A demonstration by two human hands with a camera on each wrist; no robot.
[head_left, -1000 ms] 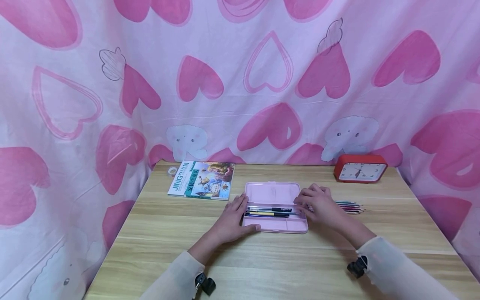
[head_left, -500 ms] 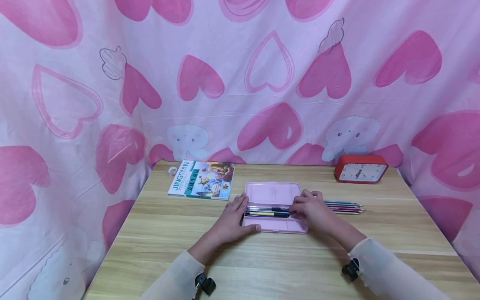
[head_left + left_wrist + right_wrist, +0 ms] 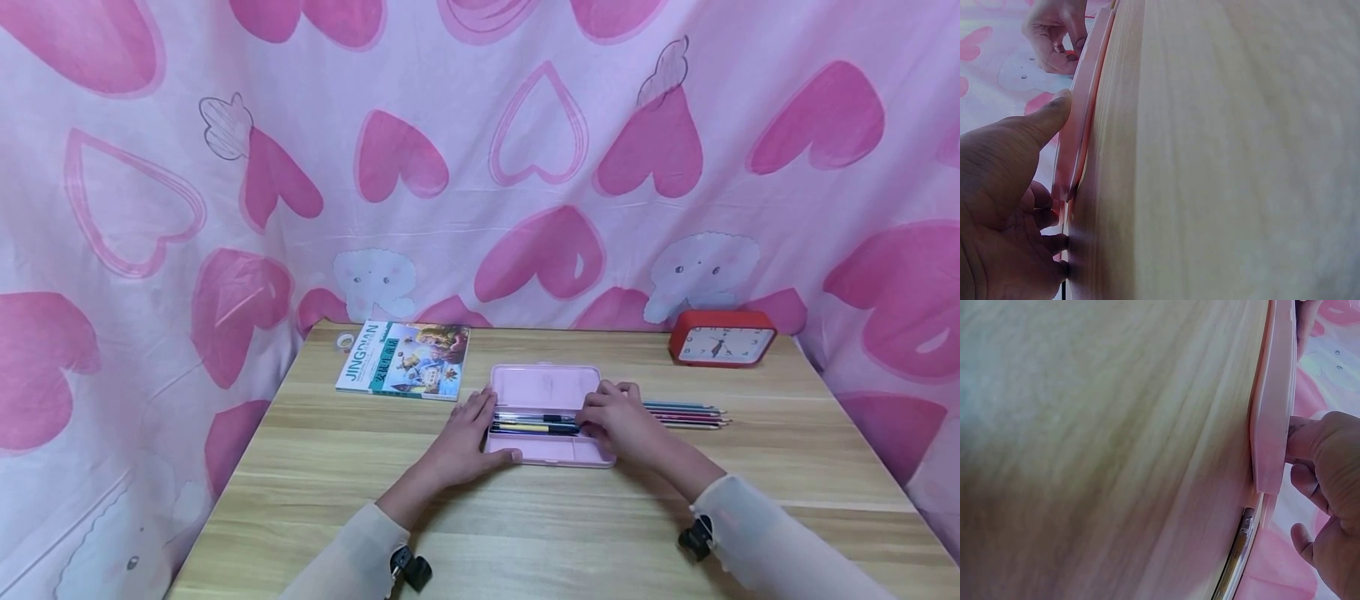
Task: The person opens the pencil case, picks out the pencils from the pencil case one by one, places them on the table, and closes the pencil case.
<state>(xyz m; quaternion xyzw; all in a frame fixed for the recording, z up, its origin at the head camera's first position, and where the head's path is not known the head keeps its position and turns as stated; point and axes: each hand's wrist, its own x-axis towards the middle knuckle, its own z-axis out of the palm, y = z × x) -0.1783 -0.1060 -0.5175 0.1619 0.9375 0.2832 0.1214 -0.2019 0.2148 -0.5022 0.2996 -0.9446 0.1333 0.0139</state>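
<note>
A pink pencil case (image 3: 531,451) lies open on the table, its lid (image 3: 545,386) folded back on the far side. Dark, clear and yellow-banded pens (image 3: 532,427) lie in its middle compartment. My left hand (image 3: 463,439) holds the case at its left end, fingers along the side and thumb (image 3: 1054,115) on the front rim. Over the right end of the pens, my right hand (image 3: 618,421) reaches in with thumb and forefinger pinched on a pen. A bit of orange shows at those fingertips in the left wrist view; the rest of the grip is hidden.
Several coloured pencils (image 3: 688,414) lie to the right of the case, partly behind my right hand. A red clock (image 3: 722,337) stands at the back right. A book (image 3: 405,360) and a tape roll (image 3: 344,341) lie at the back left, before a pink heart-print curtain (image 3: 405,158).
My right hand has moved left, from the case's right end to over the pens, and more of the coloured pencils shows behind it. My left hand and the case have stayed put.
</note>
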